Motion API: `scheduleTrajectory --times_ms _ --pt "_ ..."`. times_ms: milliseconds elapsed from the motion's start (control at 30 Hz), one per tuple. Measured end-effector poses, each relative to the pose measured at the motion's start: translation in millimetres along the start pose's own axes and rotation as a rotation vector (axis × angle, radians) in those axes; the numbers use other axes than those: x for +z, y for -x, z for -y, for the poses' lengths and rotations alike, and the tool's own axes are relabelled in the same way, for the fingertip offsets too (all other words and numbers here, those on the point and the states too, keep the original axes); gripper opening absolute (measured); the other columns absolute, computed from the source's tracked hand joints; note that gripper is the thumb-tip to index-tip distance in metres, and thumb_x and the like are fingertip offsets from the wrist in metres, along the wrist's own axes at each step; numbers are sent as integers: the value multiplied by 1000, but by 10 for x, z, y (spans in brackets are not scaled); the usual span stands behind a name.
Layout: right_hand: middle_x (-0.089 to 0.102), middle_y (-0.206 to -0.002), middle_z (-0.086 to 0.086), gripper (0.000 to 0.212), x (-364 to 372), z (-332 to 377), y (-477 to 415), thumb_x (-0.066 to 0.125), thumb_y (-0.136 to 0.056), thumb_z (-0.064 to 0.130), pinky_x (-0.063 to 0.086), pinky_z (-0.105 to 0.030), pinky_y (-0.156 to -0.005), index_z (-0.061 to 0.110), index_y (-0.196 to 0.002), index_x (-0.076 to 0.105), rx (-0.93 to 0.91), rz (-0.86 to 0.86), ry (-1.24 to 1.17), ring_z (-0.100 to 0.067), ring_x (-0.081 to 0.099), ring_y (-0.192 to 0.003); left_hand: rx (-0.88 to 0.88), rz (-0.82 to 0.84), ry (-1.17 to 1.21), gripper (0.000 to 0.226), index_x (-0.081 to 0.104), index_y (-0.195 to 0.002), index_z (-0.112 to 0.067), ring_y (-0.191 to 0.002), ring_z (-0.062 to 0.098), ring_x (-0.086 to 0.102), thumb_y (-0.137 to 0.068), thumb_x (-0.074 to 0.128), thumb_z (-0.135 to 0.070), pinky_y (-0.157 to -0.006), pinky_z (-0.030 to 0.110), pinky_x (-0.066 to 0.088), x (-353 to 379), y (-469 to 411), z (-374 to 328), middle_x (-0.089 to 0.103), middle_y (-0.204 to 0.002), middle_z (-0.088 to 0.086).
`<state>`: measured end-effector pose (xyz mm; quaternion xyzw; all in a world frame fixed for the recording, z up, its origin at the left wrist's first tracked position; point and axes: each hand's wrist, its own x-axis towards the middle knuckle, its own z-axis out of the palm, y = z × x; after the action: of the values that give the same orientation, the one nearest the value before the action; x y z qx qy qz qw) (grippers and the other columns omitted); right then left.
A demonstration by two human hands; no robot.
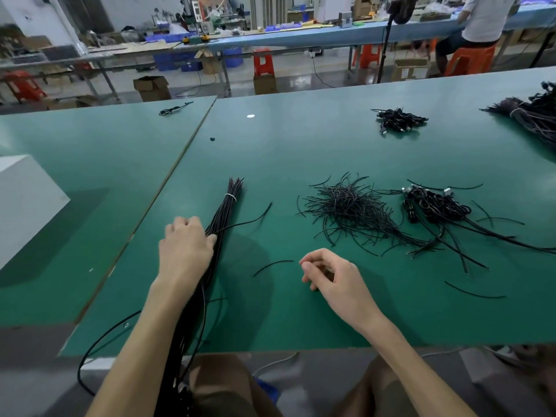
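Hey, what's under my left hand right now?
The left hand rests on the black cable bundle, tied with a white band. The palm covers that stretch, so any single cable pinched beneath is hidden.
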<state>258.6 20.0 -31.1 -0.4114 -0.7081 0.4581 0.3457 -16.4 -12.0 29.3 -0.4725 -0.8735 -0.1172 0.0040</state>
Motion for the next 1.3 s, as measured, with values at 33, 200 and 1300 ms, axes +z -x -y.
scheduleTrajectory --times_ms 33,200,1300 --pt "73 -83 11 7 8 -3 -2 62 -102 27 53 -19 -71 26 -98 68 -7 0 12 -7 68 -73 -71 53 -7 41 58 -126 -3 -117 41 52 -103 58 -37 -95 50 46 -50 -16 75 58 -126 22" --pt "69 -83 12 11 81 38 31 58 -103 33 54 -22 -77 25 -103 67 -71 9 157 -2 65 -82 -153 187 127 37 60 -83 -4 -78 36 68 -101 64 -36 -75 41 53 -99 -33 331 68 -79 14" --pt "62 -65 -5 36 1340 650 -54 46 -110 18 39 -24 -45 5 -82 65 221 206 -670 -16 58 -52 226 690 673 43 74 -91 3 -66 19 69 -100 65 -38 -61 28 55 214 -288 -621 72 -76 10"
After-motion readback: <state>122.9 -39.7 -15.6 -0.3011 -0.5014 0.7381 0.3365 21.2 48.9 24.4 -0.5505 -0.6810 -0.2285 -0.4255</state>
